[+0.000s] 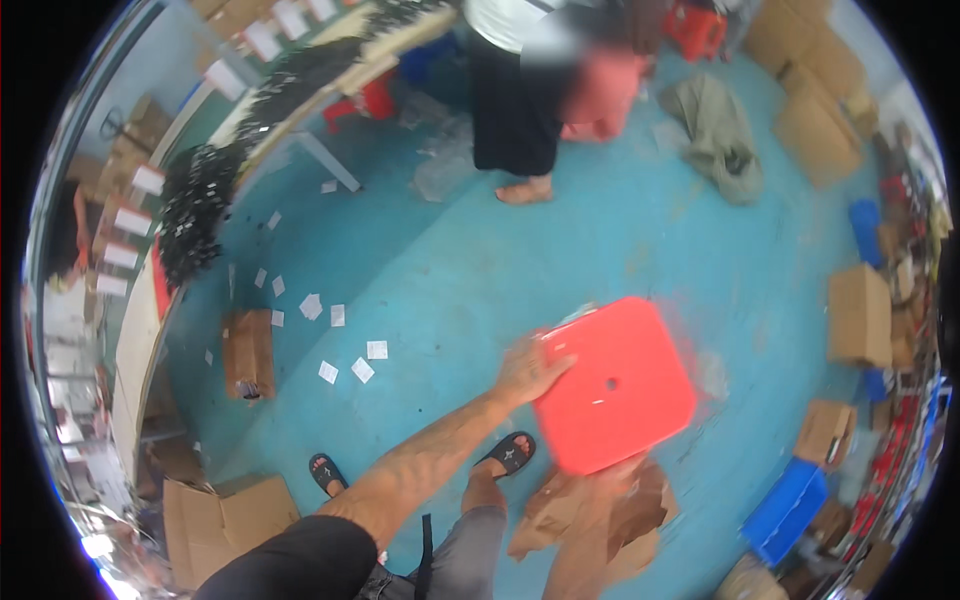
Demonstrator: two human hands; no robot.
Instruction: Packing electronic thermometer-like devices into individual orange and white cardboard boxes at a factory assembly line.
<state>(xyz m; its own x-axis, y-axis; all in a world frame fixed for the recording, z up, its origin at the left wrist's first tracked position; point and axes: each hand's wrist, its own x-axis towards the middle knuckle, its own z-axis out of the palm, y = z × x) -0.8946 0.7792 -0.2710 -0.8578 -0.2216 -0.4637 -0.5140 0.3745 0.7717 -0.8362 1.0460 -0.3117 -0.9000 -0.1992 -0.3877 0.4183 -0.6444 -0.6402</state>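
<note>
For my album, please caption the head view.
Left hand grips a red stool; right hand is at its near edge.

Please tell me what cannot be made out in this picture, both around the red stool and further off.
In the head view:
Red stool: its legs are hidden behind its own seat.
Right hand: its fingers are hidden behind the seat.
Crumpled brown paper: partly covered by the right forearm.
White paper slips: any print is too small to read.
Co-worker: blurred, and cut off by the top edge.

Red square stool [622,410], round-cornered, centre-holed, aloft, top side up
</note>
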